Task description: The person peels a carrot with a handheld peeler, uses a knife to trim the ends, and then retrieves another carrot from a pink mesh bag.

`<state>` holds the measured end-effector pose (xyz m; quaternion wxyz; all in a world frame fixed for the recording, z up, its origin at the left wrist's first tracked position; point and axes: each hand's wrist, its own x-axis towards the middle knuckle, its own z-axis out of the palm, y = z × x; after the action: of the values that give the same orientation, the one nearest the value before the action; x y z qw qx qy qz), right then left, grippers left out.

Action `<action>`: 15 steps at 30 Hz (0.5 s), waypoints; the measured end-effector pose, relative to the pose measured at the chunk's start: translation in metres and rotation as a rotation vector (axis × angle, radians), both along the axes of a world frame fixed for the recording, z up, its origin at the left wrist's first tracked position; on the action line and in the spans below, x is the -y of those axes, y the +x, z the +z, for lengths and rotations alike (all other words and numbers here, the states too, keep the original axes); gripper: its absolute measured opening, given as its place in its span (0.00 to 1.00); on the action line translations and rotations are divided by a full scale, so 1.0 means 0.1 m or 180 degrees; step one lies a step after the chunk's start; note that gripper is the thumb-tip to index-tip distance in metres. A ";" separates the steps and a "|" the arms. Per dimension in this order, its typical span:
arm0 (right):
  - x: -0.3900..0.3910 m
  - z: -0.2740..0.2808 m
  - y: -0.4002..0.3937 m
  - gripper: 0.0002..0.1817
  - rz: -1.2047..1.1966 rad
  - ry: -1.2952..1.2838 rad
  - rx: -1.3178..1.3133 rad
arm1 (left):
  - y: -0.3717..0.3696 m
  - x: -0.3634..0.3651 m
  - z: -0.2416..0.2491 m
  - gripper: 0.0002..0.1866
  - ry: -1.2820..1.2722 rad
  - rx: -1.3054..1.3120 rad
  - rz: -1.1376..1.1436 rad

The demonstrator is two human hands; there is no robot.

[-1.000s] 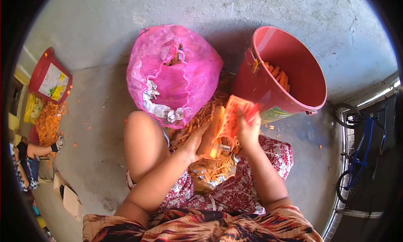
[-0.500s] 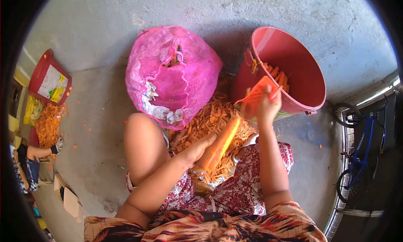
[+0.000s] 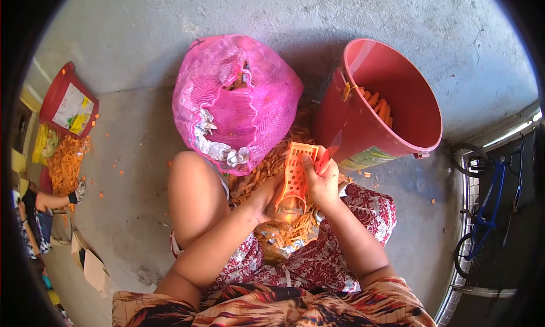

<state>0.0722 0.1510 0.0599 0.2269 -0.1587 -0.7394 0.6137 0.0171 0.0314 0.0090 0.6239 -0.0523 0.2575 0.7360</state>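
My right hand [image 3: 323, 184] is closed round an orange perforated peeler [image 3: 296, 174] and a small knife with a red handle [image 3: 323, 161], its blade pointing up and right. The peeler's lower end lies over a carrot [image 3: 286, 212], which is mostly hidden beneath it. Fingers of my left hand [image 3: 265, 199] wrap the carrot from the left. Under both hands spreads a heap of orange peelings [image 3: 267, 171].
A pink mesh sack [image 3: 227, 111] stands ahead, and a large red bucket [image 3: 392, 89] holding peeled carrots is ahead right. Far left are another red bucket [image 3: 68, 103], more peelings [image 3: 67, 165] and a person's leg [image 3: 54, 200]. A blue bicycle [image 3: 487, 205] is at right.
My right hand has come down and left from near the bucket, bringing the peeler onto the carrot. The carrot, its bright side visible before, is now largely covered.
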 end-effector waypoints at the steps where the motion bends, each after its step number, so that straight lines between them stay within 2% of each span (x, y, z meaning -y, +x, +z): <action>1: 0.03 0.03 0.01 0.08 0.0018 -0.0043 -0.0018 | 0.00 0.00 0.01 0.17 -0.0123 -0.0011 0.0051; 2: 0.05 0.05 0.02 0.08 0.0033 -0.0086 -0.0034 | 0.00 -0.01 0.03 0.17 -0.0246 -0.0022 0.0099; 5: 0.04 0.12 0.04 0.09 0.0099 0.0539 0.0190 | 0.00 -0.02 -0.02 0.17 -0.0183 -0.0012 0.0101; 9: 0.03 0.06 0.05 0.07 -0.0080 0.1425 -0.0005 | 0.07 -0.08 0.07 0.19 -0.0261 -0.0246 0.0367; 12: -0.32 -0.21 -0.08 0.07 -0.0860 0.1518 -0.0683 | 0.05 0.02 0.05 0.19 0.0089 -0.0893 -0.0340; 14: -0.77 -0.19 -0.15 0.07 -0.1591 0.0656 -0.0446 | 0.06 0.03 -0.03 0.22 0.0135 -0.1027 -0.0465; 15: -0.93 -0.10 -0.16 0.08 -0.1997 0.0915 -0.0470 | 0.12 0.03 -0.05 0.23 0.0083 -0.1179 -0.0416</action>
<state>0.0561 0.2436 0.0495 0.4772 -0.2999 -0.7150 0.4136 0.0288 0.0281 0.0038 0.6129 0.1090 0.3611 0.6943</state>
